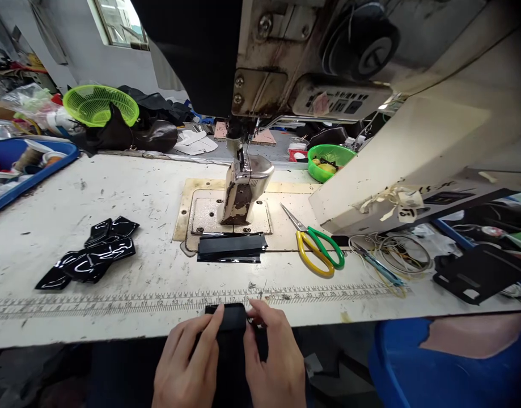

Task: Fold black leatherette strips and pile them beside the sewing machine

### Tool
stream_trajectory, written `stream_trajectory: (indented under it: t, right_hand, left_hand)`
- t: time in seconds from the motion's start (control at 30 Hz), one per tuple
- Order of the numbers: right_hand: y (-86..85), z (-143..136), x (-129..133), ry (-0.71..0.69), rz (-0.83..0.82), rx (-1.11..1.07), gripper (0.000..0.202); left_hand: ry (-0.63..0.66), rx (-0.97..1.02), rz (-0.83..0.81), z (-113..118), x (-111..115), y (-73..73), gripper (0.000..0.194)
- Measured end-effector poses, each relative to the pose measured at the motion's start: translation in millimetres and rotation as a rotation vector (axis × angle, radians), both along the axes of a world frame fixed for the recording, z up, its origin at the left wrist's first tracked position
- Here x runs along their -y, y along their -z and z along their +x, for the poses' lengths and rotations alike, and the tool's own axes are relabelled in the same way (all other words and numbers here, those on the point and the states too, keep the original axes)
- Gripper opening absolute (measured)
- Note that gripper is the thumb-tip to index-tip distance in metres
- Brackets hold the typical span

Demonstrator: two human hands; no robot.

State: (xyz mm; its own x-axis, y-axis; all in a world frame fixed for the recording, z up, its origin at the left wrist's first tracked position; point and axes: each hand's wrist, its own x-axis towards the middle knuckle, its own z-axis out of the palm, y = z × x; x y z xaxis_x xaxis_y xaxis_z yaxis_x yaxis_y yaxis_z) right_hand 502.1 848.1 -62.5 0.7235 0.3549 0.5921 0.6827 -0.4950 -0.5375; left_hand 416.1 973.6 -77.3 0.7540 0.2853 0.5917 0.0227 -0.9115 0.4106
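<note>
At the table's front edge, a small black piece (232, 317) lies between my two hands. My left hand (187, 360) has its fingers closed on the piece's left side. On its right edge, my right hand (275, 354) pinches with thumb and fingertips. Beyond them, a stack of black strips (231, 248) rests in front of the sewing machine's post (245, 192). Glossy black pieces (92, 255) lie in a pile on the left. Scissors (315, 247) with yellow and green handles lie right of the strips.
The machine head (269, 56) overhangs the white table (128, 187). A printed ruler (158, 300) runs along its front. Threads (396, 255) and a black item (477, 275) lie at the right. A blue tray (43, 175) stands left; a green basket (328, 161) stands behind.
</note>
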Motion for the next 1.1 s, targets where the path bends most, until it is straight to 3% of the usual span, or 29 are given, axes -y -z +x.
stream_trajectory:
  t: [0.1, 0.2, 0.3, 0.47, 0.63, 0.9, 1.1]
  right_hand:
    - [-4.3, 1.3, -2.0, -0.088, 0.083, 0.014, 0.025]
    - [-5.1, 1.1, -5.5, -0.193, 0.065, 0.1, 0.032]
    - [-0.1, 0.5, -2.5, -0.239, -0.02, 0.102, 0.037]
    - [7.5, 10.6, 24.1, -0.352, -0.276, 0.092, 0.052]
    - [5.2, 22.6, 31.8, -0.45, -0.257, 0.151, 0.057]
    - [3.4, 24.4, 23.9, -0.435, -0.218, 0.135, 0.042]
    - [2.2, 26.0, 26.0, -0.453, -0.273, 0.139, 0.035]
  left_hand:
    - [-0.017, -0.009, -0.023, -2.5, -1.7, 1.5, 0.042]
    - [0.004, -0.025, -0.008, -6.8, -6.6, 5.0, 0.043]
    - [0.071, -0.047, -0.005, -7.9, -10.7, 7.9, 0.047]
    - [0.131, -0.095, 0.05, -3.2, -12.2, 4.7, 0.054]
    - [0.143, -0.055, -0.005, -3.6, -16.6, 3.0, 0.051]
    - [0.311, -0.2, 0.218, -10.5, -34.2, -0.2, 0.04]
    - [0.382, -0.068, 0.26, -6.2, -40.2, 4.4, 0.038]
